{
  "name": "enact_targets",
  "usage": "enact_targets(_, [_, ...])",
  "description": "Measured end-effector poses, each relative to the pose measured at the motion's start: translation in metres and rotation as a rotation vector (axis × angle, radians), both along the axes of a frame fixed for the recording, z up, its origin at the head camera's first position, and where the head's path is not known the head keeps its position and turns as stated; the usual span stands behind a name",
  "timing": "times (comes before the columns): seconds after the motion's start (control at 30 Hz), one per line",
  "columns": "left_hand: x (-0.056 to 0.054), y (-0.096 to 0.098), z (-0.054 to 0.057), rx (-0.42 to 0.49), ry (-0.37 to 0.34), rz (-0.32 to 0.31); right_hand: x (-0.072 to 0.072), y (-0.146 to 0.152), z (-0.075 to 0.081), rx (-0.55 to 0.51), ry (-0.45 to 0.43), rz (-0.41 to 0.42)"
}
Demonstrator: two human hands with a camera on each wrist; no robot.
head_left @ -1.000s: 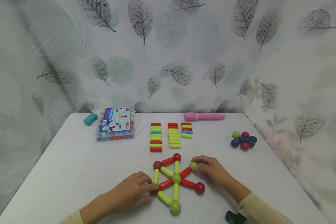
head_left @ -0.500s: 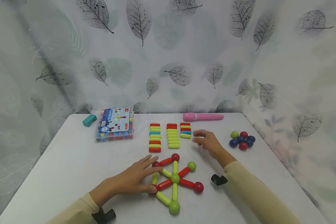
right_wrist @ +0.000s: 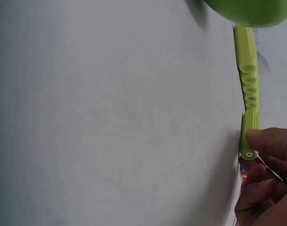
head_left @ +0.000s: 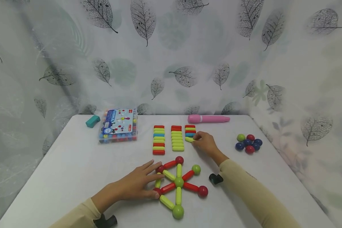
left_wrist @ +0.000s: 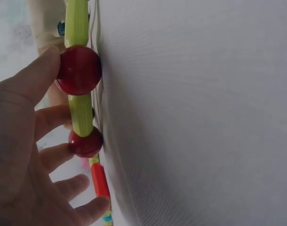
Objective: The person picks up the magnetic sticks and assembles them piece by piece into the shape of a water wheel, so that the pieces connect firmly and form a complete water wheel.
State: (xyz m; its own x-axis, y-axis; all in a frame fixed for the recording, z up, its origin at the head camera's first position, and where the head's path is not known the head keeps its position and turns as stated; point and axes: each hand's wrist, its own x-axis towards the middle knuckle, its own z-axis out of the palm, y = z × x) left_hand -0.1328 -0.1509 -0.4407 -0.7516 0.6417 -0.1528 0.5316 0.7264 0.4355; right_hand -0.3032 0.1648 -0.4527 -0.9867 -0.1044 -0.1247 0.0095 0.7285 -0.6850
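A wheel-like figure of rods and balls lies on the table, with a green ball (head_left: 179,182) at its centre. My left hand (head_left: 138,183) rests at its left side with fingers spread; in the left wrist view the thumb touches a dark red ball (left_wrist: 79,70) and a fingertip is right at a second red ball (left_wrist: 85,142). My right hand (head_left: 206,143) pinches a yellow-green magnetic rod (right_wrist: 250,136) between thumb and fingers, at the near end of the right-hand column of rods. A red ball (head_left: 203,191) and a green ball (head_left: 196,169) end two spokes on the right.
Two longer columns of rods (head_left: 159,139) lie beyond the figure. Several loose balls (head_left: 248,143) sit at the right. Along the back are a boxed set (head_left: 118,126), a teal block (head_left: 92,121) and a pink pen-like object (head_left: 208,118).
My right hand has left the green ball, reached away to the short column and taken hold of its nearest rod, turning it slightly. The left hand has spread its fingers over the figure.
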Motion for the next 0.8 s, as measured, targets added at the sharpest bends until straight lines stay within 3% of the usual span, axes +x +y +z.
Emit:
enact_targets(0.13, [0.001,-0.001,0.0,0.004,0.006,0.0,0.017,0.005,0.005,-0.07,-0.034,0.032])
enact_targets(0.27, [0.002,-0.002,-0.001,0.008,0.009,-0.001,0.052,0.01,0.008,-0.174,-0.115,0.073])
enact_targets(0.43, [0.001,-0.004,-0.002,-0.002,0.022,0.012,0.086,0.005,0.005,-0.202,-0.153,0.137])
enact_targets(0.57, [0.0,-0.004,-0.003,0.011,0.022,0.006,0.096,0.001,0.006,-0.156,-0.13,0.135])
enact_targets(0.8, [0.0,-0.003,-0.005,0.008,0.02,0.002,0.1,-0.002,0.007,-0.063,-0.149,0.147])
